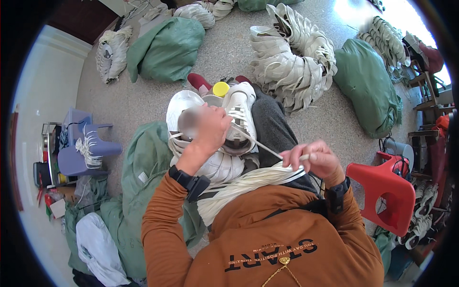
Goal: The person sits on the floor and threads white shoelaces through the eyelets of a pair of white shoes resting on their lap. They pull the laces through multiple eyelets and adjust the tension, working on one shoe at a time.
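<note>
A white shoe upper [241, 103] with laces across its front lies over my lap, toe pointing away from me. My left hand [213, 128] is closed at its left side, fingers pinching near one end of a pale shoelace [258, 143]. That lace stretches taut to the right, where my right hand [313, 158] grips it between curled fingers. Across my thighs rests a thick bundle of loose white laces [239, 189]. More white uppers [220, 166] sit under my left forearm. A blurred patch hides part of the area beside my left hand.
A yellow lid [220, 89] shows beyond the shoe. Ahead on the floor curves a row of white uppers [291, 71], between green sacks [167, 50]. A purple stool [79, 158] holding laces stands left, a red stool [387, 191] right. Green cloth [148, 167] lies at my left.
</note>
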A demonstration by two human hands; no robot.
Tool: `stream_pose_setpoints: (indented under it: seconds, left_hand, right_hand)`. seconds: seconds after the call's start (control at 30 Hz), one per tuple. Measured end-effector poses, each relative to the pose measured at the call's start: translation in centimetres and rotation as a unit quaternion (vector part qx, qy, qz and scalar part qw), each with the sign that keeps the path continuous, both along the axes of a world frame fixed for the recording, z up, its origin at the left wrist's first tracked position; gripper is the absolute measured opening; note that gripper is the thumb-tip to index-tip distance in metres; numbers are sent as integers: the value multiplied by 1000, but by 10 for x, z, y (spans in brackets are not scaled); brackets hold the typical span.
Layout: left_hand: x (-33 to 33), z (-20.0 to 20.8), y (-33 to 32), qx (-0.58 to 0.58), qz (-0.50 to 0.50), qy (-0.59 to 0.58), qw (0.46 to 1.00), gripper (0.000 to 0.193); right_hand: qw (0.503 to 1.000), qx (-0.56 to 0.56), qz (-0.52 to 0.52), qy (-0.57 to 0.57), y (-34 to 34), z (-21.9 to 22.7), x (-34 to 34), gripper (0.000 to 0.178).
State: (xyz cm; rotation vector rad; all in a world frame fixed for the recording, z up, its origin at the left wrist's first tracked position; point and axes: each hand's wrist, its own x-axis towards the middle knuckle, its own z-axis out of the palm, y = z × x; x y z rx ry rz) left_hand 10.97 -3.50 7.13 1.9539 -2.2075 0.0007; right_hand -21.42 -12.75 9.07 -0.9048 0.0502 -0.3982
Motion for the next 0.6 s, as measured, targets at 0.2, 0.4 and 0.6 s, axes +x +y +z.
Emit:
stream_pose_setpoints:
  seconds: [0.2,0.4,0.6]
  left_hand:
    - [1,-6,-9,35,-5,1,999,10]
    - [0,10,-11,-23,-102,-51,993,9]
    - [54,2,32,5,11,68,998,15]
  right_hand:
    - [995,25,99,-4,19,2,3,27]
    - [997,7,19,-72,6,0,5,30]
    - [911,320,-229,-123,-37,-30,-35,33]
